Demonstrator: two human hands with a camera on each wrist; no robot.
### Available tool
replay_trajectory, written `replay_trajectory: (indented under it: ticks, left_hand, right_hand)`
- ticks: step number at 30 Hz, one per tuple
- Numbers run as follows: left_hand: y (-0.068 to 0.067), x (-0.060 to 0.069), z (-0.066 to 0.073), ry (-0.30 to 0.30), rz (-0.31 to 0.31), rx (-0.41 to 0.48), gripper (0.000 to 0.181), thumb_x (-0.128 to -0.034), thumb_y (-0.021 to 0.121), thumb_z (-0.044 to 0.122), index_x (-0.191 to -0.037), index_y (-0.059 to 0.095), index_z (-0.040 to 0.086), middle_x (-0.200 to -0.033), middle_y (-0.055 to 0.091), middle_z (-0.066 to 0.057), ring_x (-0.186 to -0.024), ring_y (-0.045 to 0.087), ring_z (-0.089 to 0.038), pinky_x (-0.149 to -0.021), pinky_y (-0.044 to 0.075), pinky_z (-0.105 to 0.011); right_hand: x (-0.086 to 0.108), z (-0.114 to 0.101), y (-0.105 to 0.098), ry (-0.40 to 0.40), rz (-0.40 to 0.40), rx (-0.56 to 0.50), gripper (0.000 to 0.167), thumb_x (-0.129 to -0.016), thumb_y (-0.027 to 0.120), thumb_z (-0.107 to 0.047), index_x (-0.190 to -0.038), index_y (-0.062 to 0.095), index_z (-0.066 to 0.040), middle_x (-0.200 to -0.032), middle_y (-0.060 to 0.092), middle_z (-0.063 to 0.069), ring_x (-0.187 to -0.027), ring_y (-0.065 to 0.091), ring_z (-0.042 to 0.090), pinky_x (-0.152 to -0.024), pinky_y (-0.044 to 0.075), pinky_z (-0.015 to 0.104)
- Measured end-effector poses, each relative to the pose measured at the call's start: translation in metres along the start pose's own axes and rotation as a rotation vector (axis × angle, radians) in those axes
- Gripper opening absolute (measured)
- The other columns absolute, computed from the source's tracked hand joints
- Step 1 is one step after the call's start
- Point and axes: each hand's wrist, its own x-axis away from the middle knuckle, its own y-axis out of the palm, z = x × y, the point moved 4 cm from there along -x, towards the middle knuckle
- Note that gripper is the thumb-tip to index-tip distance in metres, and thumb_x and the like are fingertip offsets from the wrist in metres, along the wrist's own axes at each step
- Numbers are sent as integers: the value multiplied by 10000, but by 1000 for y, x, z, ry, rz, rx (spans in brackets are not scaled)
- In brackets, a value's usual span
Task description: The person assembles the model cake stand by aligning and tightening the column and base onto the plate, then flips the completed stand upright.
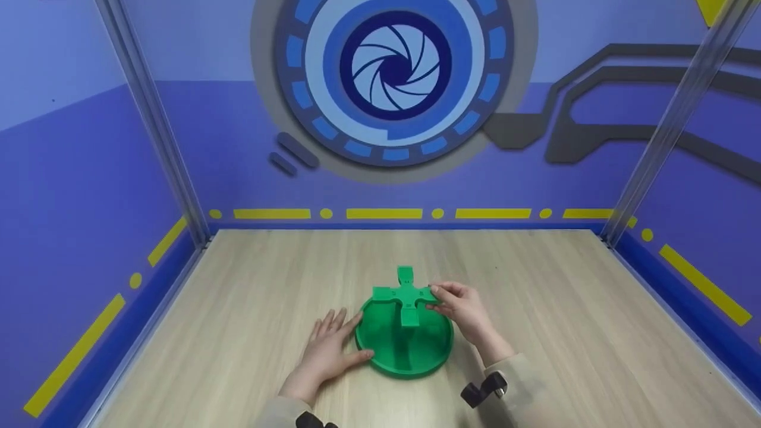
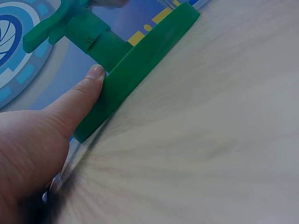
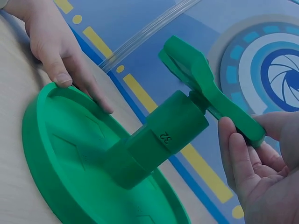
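Note:
A round green dish-shaped base [image 1: 404, 370] with a raised rim lies on the table. From its middle rises a thick green post [image 3: 156, 140] with a stepped outline, marked "32" on one side. On top sits a green four-armed cross handle [image 1: 408, 294], its short stem entering the post. My right hand [image 1: 467, 312] pinches the handle's right arm between thumb and fingers. At the left of the base, my left hand [image 1: 330, 351] rests with spread, fairly straight fingers; its thumb [image 2: 77, 100] touches the rim and the index finger reaches along the rim's outside.
The light wood-grain table [image 1: 267, 279] is bounded by blue printed panels [image 1: 238, 148] at the back and both sides. Metal posts [image 1: 160, 131] stand in the back corners. Black straps [image 1: 484, 389] sit on both sleeves.

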Motion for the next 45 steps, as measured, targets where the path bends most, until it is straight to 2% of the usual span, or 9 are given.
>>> replay_trajectory:
  ticks: [9,23,28,36,45]
  left_hand:
    - [1,-1,-1,4,0,1,918,-866,708,652,-1599,391,199,-1685,270,-228,-1584,136,-480,-1294,61,-656]
    - [1,-1,-1,13,2,-11,932,-857,698,674,-1594,400,186,-1684,273,-226,-1584,144,-474,-1295,65,-654]
    - [1,-1,-1,15,4,-12,939,-856,692,683,-1594,399,181,-1683,273,-230,-1584,144,-476,-1295,65,-654]
    - [1,-1,-1,14,4,-8,939,-858,685,685,-1598,392,187,-1685,271,-226,-1582,145,-480,-1291,64,-661]
    - [2,-1,-2,19,5,-17,940,-855,685,692,-1595,398,187,-1682,274,-231,-1579,151,-485,-1287,73,-668]
  right_hand:
    - [2,0,1,24,21,5,303,-1045,603,-142,-1237,643,88,-1022,716,26,-851,747,110,-854,632,239]
    - [12,-1,0,57,-38,-16,235,-1037,628,-192,-1145,642,16,-953,642,3,-793,739,101,-812,643,255]
    - [16,1,1,44,-67,-18,250,-1040,620,-186,-1167,631,30,-947,655,0,-792,730,95,-796,640,236]
    - [25,1,3,33,-87,-23,251,-1035,629,-191,-1151,644,32,-916,653,-5,-788,730,106,-835,653,300]
    - [32,2,9,20,-114,3,247,-1027,640,-179,-1151,615,33,-874,688,-9,-773,740,121,-816,655,302]
